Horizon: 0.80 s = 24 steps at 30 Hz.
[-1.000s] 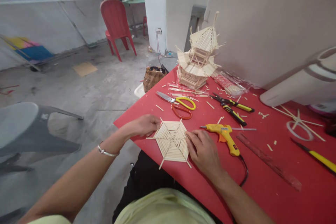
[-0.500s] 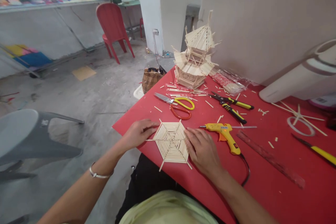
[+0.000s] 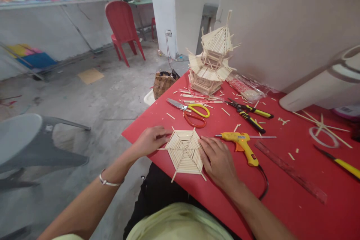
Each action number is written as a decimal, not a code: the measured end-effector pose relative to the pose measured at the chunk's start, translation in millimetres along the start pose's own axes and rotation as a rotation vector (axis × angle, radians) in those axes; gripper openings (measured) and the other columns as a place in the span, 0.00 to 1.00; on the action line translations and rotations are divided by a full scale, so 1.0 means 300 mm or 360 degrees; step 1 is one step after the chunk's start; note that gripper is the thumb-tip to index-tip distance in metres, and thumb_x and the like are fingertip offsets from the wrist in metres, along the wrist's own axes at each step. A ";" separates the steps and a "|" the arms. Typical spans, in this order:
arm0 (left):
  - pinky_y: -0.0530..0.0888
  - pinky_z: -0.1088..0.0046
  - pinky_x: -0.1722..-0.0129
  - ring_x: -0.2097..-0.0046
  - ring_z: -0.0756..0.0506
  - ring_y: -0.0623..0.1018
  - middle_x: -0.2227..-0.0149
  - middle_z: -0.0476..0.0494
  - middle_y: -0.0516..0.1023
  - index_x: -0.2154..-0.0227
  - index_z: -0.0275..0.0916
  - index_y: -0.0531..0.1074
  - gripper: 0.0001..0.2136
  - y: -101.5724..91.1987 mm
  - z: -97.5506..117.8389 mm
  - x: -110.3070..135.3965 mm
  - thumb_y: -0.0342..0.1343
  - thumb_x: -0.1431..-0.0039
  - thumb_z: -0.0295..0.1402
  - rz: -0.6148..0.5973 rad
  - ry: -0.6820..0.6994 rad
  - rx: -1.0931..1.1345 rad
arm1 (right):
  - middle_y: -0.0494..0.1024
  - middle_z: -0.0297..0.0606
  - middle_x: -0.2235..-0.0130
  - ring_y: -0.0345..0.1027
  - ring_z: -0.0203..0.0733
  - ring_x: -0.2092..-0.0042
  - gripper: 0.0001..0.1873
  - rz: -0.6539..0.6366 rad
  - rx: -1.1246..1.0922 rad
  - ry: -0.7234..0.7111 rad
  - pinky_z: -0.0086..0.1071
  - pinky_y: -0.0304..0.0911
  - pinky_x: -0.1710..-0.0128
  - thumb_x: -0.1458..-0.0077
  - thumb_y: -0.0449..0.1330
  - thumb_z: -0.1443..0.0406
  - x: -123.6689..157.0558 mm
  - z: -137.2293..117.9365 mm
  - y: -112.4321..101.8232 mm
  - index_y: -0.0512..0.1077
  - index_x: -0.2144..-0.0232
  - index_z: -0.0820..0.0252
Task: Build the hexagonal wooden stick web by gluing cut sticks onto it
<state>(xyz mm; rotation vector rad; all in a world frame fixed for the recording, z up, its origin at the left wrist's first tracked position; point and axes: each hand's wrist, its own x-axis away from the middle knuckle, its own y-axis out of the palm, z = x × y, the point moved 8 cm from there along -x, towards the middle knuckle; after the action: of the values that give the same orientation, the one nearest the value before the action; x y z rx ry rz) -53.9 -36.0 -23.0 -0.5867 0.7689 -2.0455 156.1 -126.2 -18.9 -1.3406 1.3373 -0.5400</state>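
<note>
A flat hexagonal panel of thin wooden sticks lies near the front corner of the red table. My left hand rests at the panel's left edge, fingers curled and touching its rim. My right hand lies at the panel's right edge, fingers pressed together against the sticks. A yellow glue gun sits just right of my right hand. A tiered stick pagoda model stands at the table's far side.
Yellow-and-orange scissors, yellow-handled pliers, a clear ruler, a packet of sticks and loose stick bits lie on the table. A white roll is at right. A grey chair and red chair stand on the floor.
My left hand's fingers have shifted slightly along the panel's left edge, and the view has moved a little. The panel and my right hand stay in place.
</note>
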 end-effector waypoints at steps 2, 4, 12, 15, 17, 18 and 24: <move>0.67 0.77 0.65 0.65 0.49 0.74 0.66 0.45 0.77 0.51 0.40 0.80 0.16 -0.002 0.004 -0.001 0.53 0.36 0.37 0.0002 -0.0007 0.0017 | 0.78 0.42 0.45 0.67 0.49 0.45 0.17 0.0006 -0.0004 0.0006 0.45 0.61 0.45 0.32 0.52 0.63 0.000 0.000 -0.001 0.73 0.46 0.59; 0.67 0.77 0.65 0.65 0.48 0.73 0.67 0.45 0.77 0.51 0.40 0.80 0.16 -0.004 0.007 -0.002 0.53 0.36 0.38 0.0002 -0.0015 0.0032 | 0.78 0.42 0.45 0.67 0.49 0.45 0.17 0.0005 -0.0009 0.0006 0.45 0.61 0.45 0.32 0.52 0.63 -0.001 0.000 -0.001 0.73 0.46 0.60; 0.65 0.78 0.67 0.67 0.50 0.71 0.69 0.48 0.73 0.50 0.41 0.79 0.17 0.004 0.001 0.001 0.53 0.35 0.40 -0.0040 0.0021 0.0068 | 0.77 0.42 0.45 0.67 0.50 0.45 0.17 -0.0010 -0.0014 0.0005 0.45 0.61 0.45 0.32 0.52 0.63 0.000 0.001 0.001 0.73 0.46 0.59; 0.65 0.78 0.67 0.68 0.50 0.71 0.69 0.48 0.72 0.50 0.40 0.79 0.17 0.006 0.001 0.002 0.53 0.35 0.40 -0.0046 0.0039 0.0070 | 0.77 0.43 0.44 0.67 0.50 0.45 0.17 -0.0009 -0.0021 0.0008 0.45 0.61 0.45 0.31 0.51 0.63 0.000 0.003 0.001 0.73 0.46 0.59; 0.65 0.78 0.68 0.68 0.51 0.70 0.70 0.48 0.72 0.50 0.40 0.79 0.17 0.005 0.001 0.002 0.53 0.36 0.40 -0.0040 0.0030 0.0070 | 0.77 0.42 0.44 0.67 0.50 0.45 0.17 -0.0008 -0.0017 0.0008 0.45 0.61 0.45 0.31 0.51 0.63 0.000 0.002 0.001 0.73 0.46 0.59; 0.64 0.78 0.68 0.69 0.51 0.70 0.70 0.49 0.72 0.50 0.40 0.79 0.17 0.004 0.002 0.002 0.53 0.36 0.40 -0.0033 0.0021 0.0068 | 0.77 0.42 0.44 0.67 0.50 0.45 0.17 -0.0008 -0.0014 0.0005 0.45 0.61 0.45 0.31 0.51 0.63 0.000 0.002 0.000 0.73 0.46 0.59; 0.64 0.78 0.69 0.69 0.51 0.69 0.71 0.49 0.71 0.50 0.40 0.79 0.17 0.002 0.004 0.001 0.54 0.37 0.39 -0.0001 -0.0013 0.0040 | 0.77 0.42 0.45 0.67 0.50 0.45 0.17 -0.0008 -0.0014 -0.0008 0.45 0.60 0.45 0.32 0.52 0.63 -0.002 -0.001 -0.001 0.73 0.46 0.61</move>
<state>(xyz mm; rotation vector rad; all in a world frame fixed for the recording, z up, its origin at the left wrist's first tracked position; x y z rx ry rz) -53.0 -36.9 -22.5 -0.5812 0.7371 -2.0492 155.7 -125.9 -18.3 -1.3518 1.3337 -0.5343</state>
